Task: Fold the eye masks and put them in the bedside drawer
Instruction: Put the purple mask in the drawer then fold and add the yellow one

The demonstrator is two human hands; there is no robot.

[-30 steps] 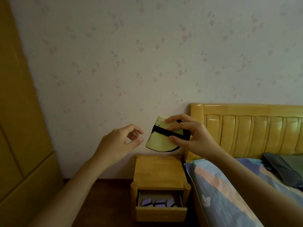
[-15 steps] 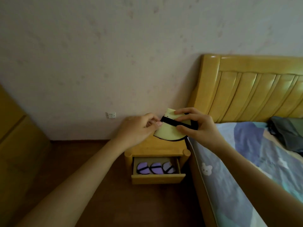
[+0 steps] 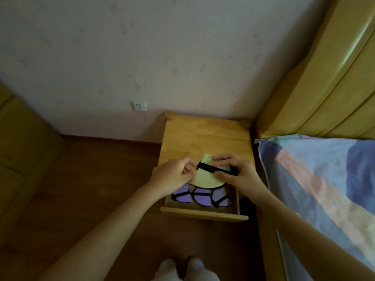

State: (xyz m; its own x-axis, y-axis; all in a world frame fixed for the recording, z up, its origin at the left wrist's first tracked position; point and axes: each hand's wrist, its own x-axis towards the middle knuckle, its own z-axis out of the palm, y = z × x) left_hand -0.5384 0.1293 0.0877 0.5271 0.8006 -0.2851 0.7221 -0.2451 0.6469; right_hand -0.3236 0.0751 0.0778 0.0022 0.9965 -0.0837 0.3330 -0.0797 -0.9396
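Folded pale yellow eye mask (image 3: 205,177) with black edging sits in both my hands, held over the front edge of the bedside cabinet (image 3: 205,136) and the back of the open drawer (image 3: 203,212). Black elastic strap (image 3: 215,169) runs across its top face. A small white tag near the mask's upper corner has tiny print, too blurred to read. My right hand (image 3: 240,175) grips the mask's right side, thumb underneath the strap line and fingers (image 3: 223,157) curled over the top edge, pinching mask and strap together. My left hand (image 3: 172,176) pinches the strap's left end between thumb and forefinger, other fingers curled in. Below, inside the drawer, three purple eye masks (image 3: 200,197) lie folded side by side in a row, each banded by a black strap, touching or slightly overlapping. Drawer is pulled out from the wooden cabinet; the cabinet's top surface shows bare wood grain. Bed (image 3: 316,179) with blue-and-peach patterned cover just right of the cabinet, wooden headboard (image 3: 324,78) behind it. White wall socket (image 3: 139,106) low on the wall left of the cabinet. Dark wood floor (image 3: 91,189); my white-socked feet (image 3: 182,269) at bottom edge. Yellow wardrobe (image 3: 18,138) at far left.
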